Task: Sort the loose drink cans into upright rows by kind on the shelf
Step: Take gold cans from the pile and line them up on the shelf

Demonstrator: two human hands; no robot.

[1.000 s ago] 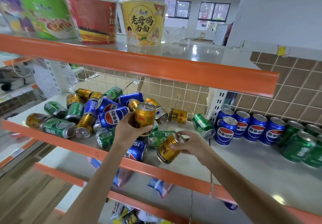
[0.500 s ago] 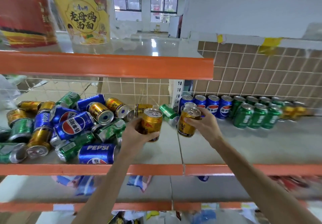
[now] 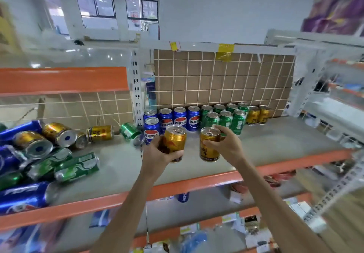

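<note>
Grey shelf boards edged in orange (image 3: 197, 182) are seen against a brown tiled back panel (image 3: 216, 83). At the far left a loose heap of blue, green and gold drink cans (image 3: 49, 154) is spread on its sides, with one gold can lying alone (image 3: 100, 133) and a green can lying beside it (image 3: 129, 131) near the white upright. Further right, an upright gold can with a pull-tab top (image 3: 175, 141) is gripped from below by the left hand (image 3: 157, 154), fingers curled round its body. Just beside it, a second gold can (image 3: 209, 144) is pinched near its rim by the right hand (image 3: 226, 146) — held above the shelf. Behind the hands, upright rows are lined along the panel: blue cola cans (image 3: 179, 116), then green cans (image 3: 225, 118), then two gold cans (image 3: 258, 114) at the right end.
</note>
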